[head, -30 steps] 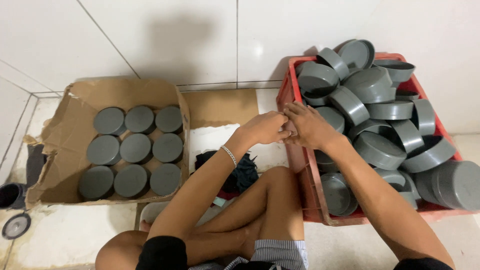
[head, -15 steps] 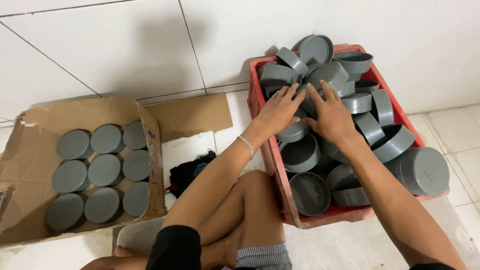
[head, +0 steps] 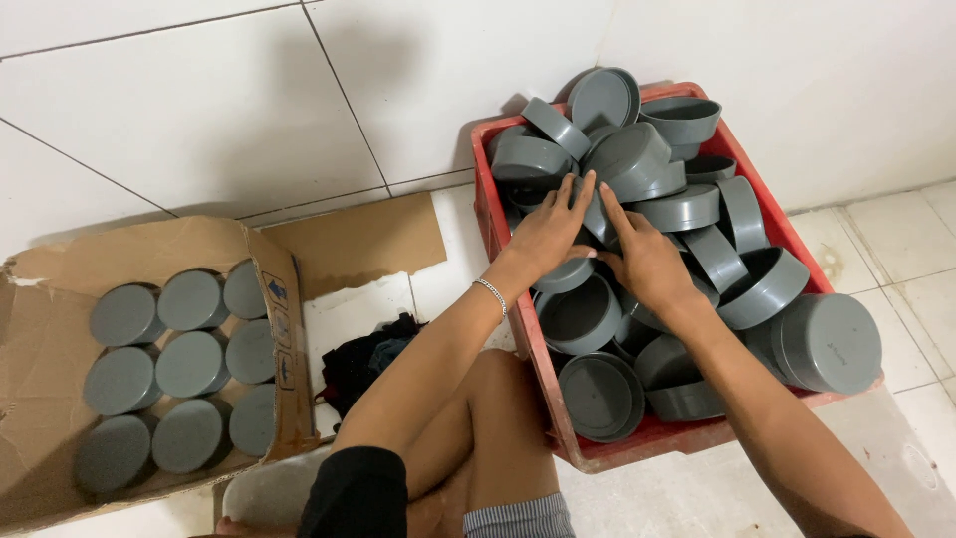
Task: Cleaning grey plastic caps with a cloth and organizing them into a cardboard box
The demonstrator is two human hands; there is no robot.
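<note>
A red plastic crate [head: 597, 453] stands against the white tiled wall, heaped with several grey round caps [head: 687, 209]. My left hand [head: 548, 229] and my right hand [head: 637, 254] both reach into the heap. Their fingers meet around one upright grey cap [head: 596, 217] near the crate's middle, pressing it from both sides. A bracelet [head: 490, 294] sits on my left wrist. Whether the cap is lifted off the pile I cannot tell.
A torn cardboard box [head: 40, 468] at the left holds several grey caps [head: 189, 364] laid flat in rows. A dark cloth [head: 363, 359] lies on the floor between box and crate. My bent knee [head: 498, 399] sits beside the crate's left wall.
Both hands moved from the crate's left rim into the heap, then drew together on one cap. The view shifted, so the box and crate appear further left.
</note>
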